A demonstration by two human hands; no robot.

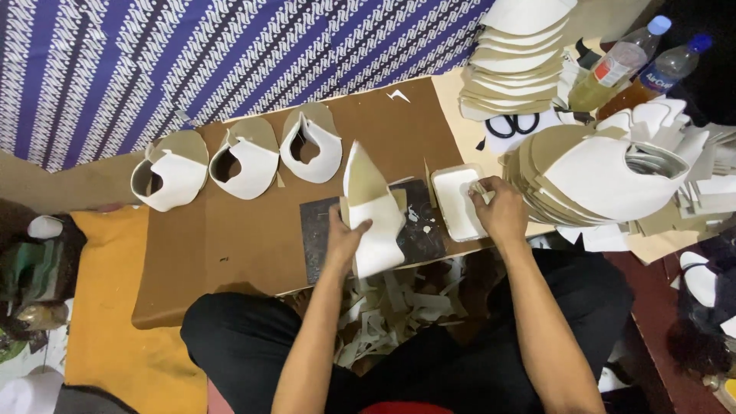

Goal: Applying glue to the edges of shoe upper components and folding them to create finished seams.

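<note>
My left hand (343, 239) grips a white shoe-upper piece (373, 215) with a tan lining, standing it up over a dark work slab (422, 230). My right hand (500, 208) reaches into a small white tub (455, 201) of white glue just right of the slab, fingers pinched at its rim; whether they hold a brush I cannot tell. Three folded white uppers (172, 178) (247, 165) (310, 147) sit in a row on the brown board (230, 245) to the left.
A large fanned stack of white and tan cut pieces (598, 172) lies at the right, another stack (514, 69) behind it with black scissors (512, 123). Two plastic bottles (621, 65) stand at the back right. Offcut scraps (391, 310) litter the floor between my knees.
</note>
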